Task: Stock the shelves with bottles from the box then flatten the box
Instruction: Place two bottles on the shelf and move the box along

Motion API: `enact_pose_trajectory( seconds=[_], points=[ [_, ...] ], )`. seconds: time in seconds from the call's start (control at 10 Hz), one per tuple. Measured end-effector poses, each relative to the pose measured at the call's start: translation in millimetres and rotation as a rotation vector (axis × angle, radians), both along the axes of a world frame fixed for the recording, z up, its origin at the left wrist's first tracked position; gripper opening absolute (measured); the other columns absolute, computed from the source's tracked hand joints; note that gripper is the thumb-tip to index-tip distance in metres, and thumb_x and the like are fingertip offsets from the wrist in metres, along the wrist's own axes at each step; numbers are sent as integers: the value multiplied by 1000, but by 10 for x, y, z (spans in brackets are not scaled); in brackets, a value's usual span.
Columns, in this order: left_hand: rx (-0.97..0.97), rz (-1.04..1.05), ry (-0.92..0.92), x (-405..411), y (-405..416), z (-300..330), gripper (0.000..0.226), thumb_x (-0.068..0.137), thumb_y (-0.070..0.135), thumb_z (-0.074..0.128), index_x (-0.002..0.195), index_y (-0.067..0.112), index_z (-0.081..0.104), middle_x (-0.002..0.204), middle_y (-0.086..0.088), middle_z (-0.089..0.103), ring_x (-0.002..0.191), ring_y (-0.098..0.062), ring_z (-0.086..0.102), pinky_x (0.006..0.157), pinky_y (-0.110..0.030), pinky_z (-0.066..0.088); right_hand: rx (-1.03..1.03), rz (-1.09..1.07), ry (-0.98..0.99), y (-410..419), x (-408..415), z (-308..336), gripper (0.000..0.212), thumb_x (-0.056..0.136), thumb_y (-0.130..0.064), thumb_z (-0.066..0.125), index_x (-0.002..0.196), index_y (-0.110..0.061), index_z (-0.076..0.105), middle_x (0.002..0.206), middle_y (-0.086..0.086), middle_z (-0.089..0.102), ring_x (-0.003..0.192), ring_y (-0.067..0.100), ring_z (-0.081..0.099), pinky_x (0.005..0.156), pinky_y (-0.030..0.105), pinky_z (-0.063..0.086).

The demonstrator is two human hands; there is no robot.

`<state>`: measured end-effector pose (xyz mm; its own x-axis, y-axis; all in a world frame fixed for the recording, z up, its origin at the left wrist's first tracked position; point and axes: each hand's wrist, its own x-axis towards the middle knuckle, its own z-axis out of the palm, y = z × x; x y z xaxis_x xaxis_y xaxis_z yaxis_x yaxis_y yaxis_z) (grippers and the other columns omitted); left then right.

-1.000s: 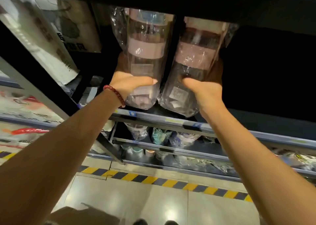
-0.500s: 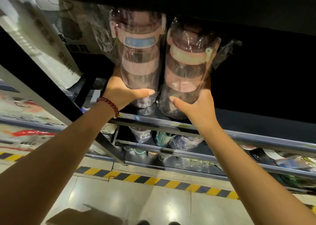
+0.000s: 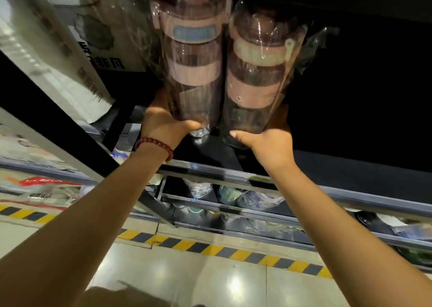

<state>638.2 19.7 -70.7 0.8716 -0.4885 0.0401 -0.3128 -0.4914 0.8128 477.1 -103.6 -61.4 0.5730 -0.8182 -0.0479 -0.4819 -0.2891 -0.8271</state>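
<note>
Two clear bottles with pink bands, each in a plastic wrapper, stand side by side on the dark upper shelf (image 3: pixel 350 166). My left hand (image 3: pixel 163 124) grips the base of the left bottle (image 3: pixel 194 73), thumb across its front. My right hand (image 3: pixel 266 143) grips the base of the right bottle (image 3: pixel 254 82), thumb pointing left under it. The fingers of both hands are hidden behind the bottles. A brown corner of the cardboard box (image 3: pixel 121 295) shows at the bottom edge, on the floor.
A printed carton (image 3: pixel 93 38) stands left of the bottles on the same shelf. Lower shelves (image 3: pixel 233 204) hold several wrapped bottles. The shelf's right part is dark. A yellow-and-black stripe (image 3: pixel 210 250) runs along the tiled floor.
Both hands have pushed the two bottles further back onto the upper shelf and set them more upright. The hands have slid down to the bottle bases.
</note>
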Motion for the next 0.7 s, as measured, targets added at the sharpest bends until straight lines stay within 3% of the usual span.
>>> enact_pose_trajectory(
  seconds=[0.1, 0.2, 0.3, 0.4, 0.6, 0.7],
  points=[
    [-6, 36, -9, 153, -76, -40, 82, 55, 40, 89, 126, 14, 56, 120, 0, 64, 107, -11, 60, 94, -25, 47, -29, -1, -83, -23, 162, -12, 64, 76, -26, 79, 129, -6, 50, 129, 7, 57, 122, 21, 50, 86, 2, 33],
    [-77, 18, -39, 226, -132, 2, 88, 52, 43, 90, 126, 14, 52, 118, 1, 63, 105, -10, 59, 94, -26, 48, -141, -46, -186, -47, 337, -5, 78, 71, -21, 83, 133, -3, 39, 131, 7, 52, 122, 27, 50, 97, 13, 38],
    [-119, 0, -48, 291, -184, 30, 89, 55, 37, 90, 130, 16, 46, 121, 0, 60, 107, -15, 58, 95, -32, 48, -179, -59, -205, -140, 427, -42, 83, 66, -20, 86, 133, -2, 39, 131, 13, 54, 118, 30, 54, 91, 17, 39],
    [-184, 7, -10, 329, -229, 38, 94, 55, 33, 90, 134, 18, 43, 125, 5, 56, 109, -8, 54, 94, -22, 44, -194, -73, -196, -194, 513, -76, 83, 64, -21, 87, 132, -3, 42, 129, 13, 55, 115, 30, 55, 81, 13, 34],
    [-87, -51, 43, 325, -169, 133, 94, 61, 26, 88, 140, 14, 37, 133, -5, 55, 119, -21, 54, 102, -39, 44, -151, -10, -32, -235, 379, 3, 82, 68, -28, 83, 135, -9, 39, 133, 9, 51, 121, 28, 51, 83, 16, 35],
    [-88, -79, 224, 160, 9, 376, 80, 74, 20, 79, 141, 15, 37, 138, -6, 50, 117, -21, 54, 105, -45, 40, -168, 43, 83, -145, -25, 274, 84, 75, -33, 78, 142, -10, 34, 139, 11, 46, 128, 27, 44, 98, 26, 35]
  ],
)
